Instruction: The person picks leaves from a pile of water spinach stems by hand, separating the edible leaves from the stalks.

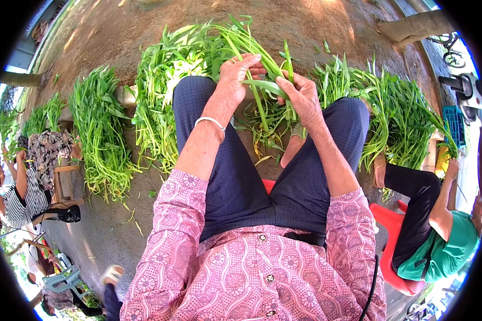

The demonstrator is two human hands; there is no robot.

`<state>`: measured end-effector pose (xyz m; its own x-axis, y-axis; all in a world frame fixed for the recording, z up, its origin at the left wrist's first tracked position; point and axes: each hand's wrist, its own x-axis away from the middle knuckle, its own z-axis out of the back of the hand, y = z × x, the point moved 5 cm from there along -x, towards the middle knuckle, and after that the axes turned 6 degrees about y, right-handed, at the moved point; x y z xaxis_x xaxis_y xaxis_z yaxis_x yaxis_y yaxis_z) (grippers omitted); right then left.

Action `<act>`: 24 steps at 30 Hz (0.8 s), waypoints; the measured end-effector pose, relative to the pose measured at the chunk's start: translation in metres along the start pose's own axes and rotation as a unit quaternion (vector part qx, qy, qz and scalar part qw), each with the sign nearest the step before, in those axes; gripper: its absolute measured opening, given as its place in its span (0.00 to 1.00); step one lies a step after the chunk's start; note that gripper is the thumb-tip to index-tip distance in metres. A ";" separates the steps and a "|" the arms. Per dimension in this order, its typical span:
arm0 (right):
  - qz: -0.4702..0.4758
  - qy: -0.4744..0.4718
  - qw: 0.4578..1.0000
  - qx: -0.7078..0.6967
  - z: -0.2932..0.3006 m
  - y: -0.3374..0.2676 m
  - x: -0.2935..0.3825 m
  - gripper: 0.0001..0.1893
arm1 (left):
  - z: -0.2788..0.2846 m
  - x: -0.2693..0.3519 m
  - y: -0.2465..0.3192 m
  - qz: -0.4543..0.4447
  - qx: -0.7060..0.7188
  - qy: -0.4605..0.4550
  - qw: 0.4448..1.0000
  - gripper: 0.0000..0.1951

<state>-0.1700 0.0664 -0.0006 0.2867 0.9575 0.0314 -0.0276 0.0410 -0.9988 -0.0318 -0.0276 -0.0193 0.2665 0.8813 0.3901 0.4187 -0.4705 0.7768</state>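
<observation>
My left hand (pixel 241 76), with a light bangle on its wrist, holds long stems of a bunch of leafy greens (pixel 261 50) in front of my knees. Close beside it on the right, my right hand (pixel 299 92) pinches the same stems and a broad green leaf (pixel 267 85). The leafy tops arch up and away to the left. A large heap of greens (pixel 156 100) lies to the left of my knees. Loose stems and yellowed leaves (pixel 269 132) lie on the ground between my legs, near a foot.
Another pile of greens (pixel 100 132) lies further left, and one (pixel 405 116) at right. A person in green (pixel 442 244) sits at right on a red plastic chair (pixel 389 248), holding stems. Several people sit at left. A blue crate (pixel 454 124) stands at far right.
</observation>
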 end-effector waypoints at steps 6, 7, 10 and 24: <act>-0.107 -0.008 0.980 -0.169 0.001 0.015 -0.004 0.10 | -0.004 0.008 0.007 -0.043 -0.051 -0.034 0.997 0.07; -0.112 -0.010 0.976 -0.188 0.002 0.016 -0.004 0.10 | -0.004 0.007 0.006 -0.044 -0.037 -0.040 0.998 0.07; -0.116 -0.014 0.965 -0.234 0.003 0.021 -0.005 0.11 | -0.004 0.006 0.007 -0.048 -0.015 -0.052 0.997 0.06; -0.059 0.101 0.966 -0.230 0.028 0.015 -0.013 0.12 | -0.002 0.008 0.021 -0.113 -0.051 -0.046 0.991 0.06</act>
<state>-0.2013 0.0626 -0.0152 0.4437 0.8770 0.1843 0.4318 -0.0290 -0.9015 -0.0223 -0.0302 0.0012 0.2551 0.9540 0.1578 0.3880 -0.2505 0.8870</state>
